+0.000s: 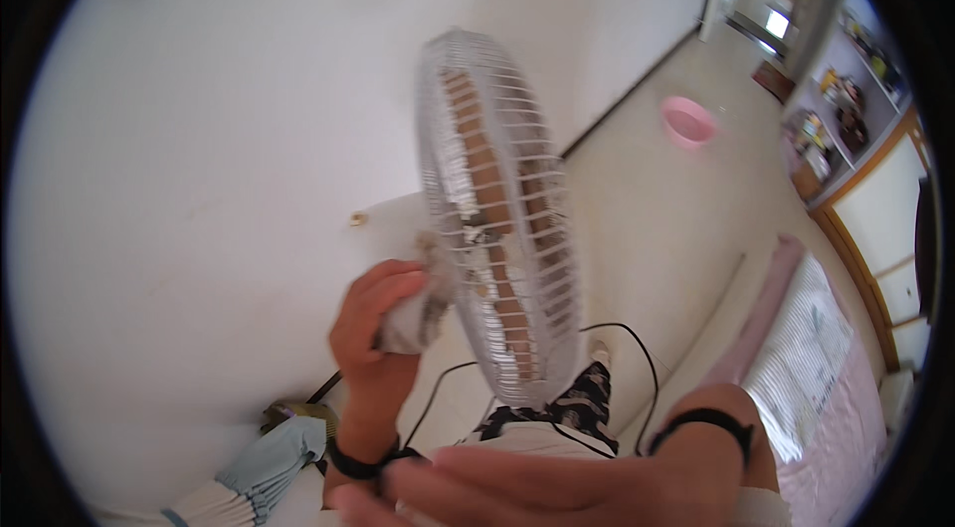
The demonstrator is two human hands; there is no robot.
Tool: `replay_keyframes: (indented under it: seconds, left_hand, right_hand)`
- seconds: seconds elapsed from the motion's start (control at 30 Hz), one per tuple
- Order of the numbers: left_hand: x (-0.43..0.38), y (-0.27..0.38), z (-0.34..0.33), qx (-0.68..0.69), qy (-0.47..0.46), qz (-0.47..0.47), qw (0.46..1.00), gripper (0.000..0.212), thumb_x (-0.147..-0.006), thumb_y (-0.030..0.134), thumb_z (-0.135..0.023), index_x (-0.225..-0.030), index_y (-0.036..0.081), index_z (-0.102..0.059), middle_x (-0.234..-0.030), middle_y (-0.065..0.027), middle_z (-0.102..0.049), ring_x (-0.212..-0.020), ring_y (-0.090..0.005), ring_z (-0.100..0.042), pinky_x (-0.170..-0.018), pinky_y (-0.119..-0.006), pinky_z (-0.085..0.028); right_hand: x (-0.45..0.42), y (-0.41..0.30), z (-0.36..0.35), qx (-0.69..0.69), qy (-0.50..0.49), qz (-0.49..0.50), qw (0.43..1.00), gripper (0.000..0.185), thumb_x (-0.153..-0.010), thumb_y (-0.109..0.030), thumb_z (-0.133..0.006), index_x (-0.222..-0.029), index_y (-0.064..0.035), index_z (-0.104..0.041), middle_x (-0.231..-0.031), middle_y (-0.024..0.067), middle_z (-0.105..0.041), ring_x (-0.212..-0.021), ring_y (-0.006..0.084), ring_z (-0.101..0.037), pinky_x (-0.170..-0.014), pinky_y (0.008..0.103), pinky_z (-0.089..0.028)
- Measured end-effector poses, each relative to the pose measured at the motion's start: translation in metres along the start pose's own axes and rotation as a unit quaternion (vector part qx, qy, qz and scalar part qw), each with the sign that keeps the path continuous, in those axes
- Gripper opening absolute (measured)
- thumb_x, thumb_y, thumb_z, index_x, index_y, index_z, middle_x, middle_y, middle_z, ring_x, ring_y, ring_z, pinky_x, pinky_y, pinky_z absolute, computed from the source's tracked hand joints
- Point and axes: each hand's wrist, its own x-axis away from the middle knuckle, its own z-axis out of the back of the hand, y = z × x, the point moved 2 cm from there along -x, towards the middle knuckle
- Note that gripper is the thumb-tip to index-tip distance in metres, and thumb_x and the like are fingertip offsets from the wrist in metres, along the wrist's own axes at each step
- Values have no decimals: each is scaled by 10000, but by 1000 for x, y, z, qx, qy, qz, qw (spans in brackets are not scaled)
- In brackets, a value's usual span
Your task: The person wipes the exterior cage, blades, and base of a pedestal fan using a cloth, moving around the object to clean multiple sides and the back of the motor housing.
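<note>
An electric fan's wire cage [515,228] stands edge-on in the middle of the view, its ribs pale and blurred. Brownish shapes show between the ribs. My left hand [377,318] holds a dirty white cloth [414,322] with grey-brown stains against the fan's left side, near its pale motor housing [392,228]. My right hand [522,486] is blurred and close to the camera at the bottom, below the cage and apart from it. Its fingers extend to the left, and no object shows in it. Black bands circle both wrists.
A black cable [645,355] loops beside my legs. At right lies a bed or mat with pink fabric [843,407]. A pink basin [688,122] sits on the floor, near shelves [858,94] of goods. A white wall [224,116] rises at left, with bluish fabric [276,460] below.
</note>
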Motion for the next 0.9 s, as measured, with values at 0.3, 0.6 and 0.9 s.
replay_keyframes:
  seconds: [0.3, 0.6, 0.9]
  left_hand:
    - [-14, 35, -19, 12, 36, -37, 999, 515, -714, -77, -759, -1198, 29, -616, -1212, -165, -612, -1110, -293, -610, -960, -369, -495]
    - [-6, 15, -13, -125, -42, -35, 991, 497, -621, -80, -752, -1096, 57, -705, -1115, -118, -638, -985, -270, -634, -840, -349, -525]
    - [-14, 55, -16, -48, -62, -167, 983, 477, -657, 76, -799, -1124, 112, -711, -1165, -115, -643, -997, -290, -622, -844, -367, -525]
  right_hand:
    - [6, 65, 60, 67, -140, -71, 985, 487, -787, -211, -743, -1233, -50, -629, -1307, 214, -587, -1162, 354, -575, -985, 426, -460]
    - [68, 112, 49, 51, -81, -238, 967, 572, -933, -229, -662, -1411, 17, -470, -1458, 313, -394, -1331, 444, -447, -1058, 459, -413]
    - [77, 112, 37, 72, -71, -209, 973, 527, -981, -219, -585, -1417, 44, -452, -1456, 339, -372, -1301, 452, -462, -1038, 452, -425]
